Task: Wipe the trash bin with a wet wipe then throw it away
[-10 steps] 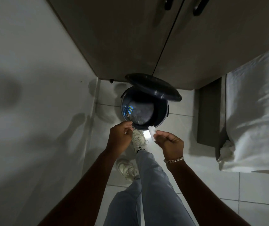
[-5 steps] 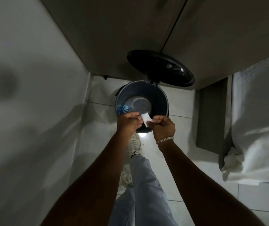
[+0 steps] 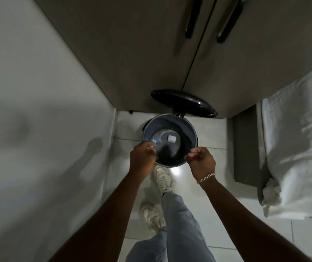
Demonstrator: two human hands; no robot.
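A round dark trash bin (image 3: 189,133) stands on the tiled floor with its black lid (image 3: 184,102) tipped up against the cabinet. A small folded white wet wipe (image 3: 171,138) lies inside the bin near the bottom, beside a blue wrapper (image 3: 152,141). My left hand (image 3: 142,157) hovers over the bin's near left rim, fingers loosely curled, nothing visible in it. My right hand (image 3: 200,160), with a bracelet on the wrist, hangs over the near right rim, fingers curled and empty. My shoe (image 3: 162,178) rests at the bin's foot.
A grey cabinet (image 3: 151,53) with two dark handles stands behind the bin. A pale wall (image 3: 37,110) runs along the left. A bed with white bedding (image 3: 299,144) and a dark frame fills the right. Floor tiles show around my legs.
The white wipe left my fingers and now lies inside the bin. My hands have moved apart to either side of the rim. The lid stays raised.
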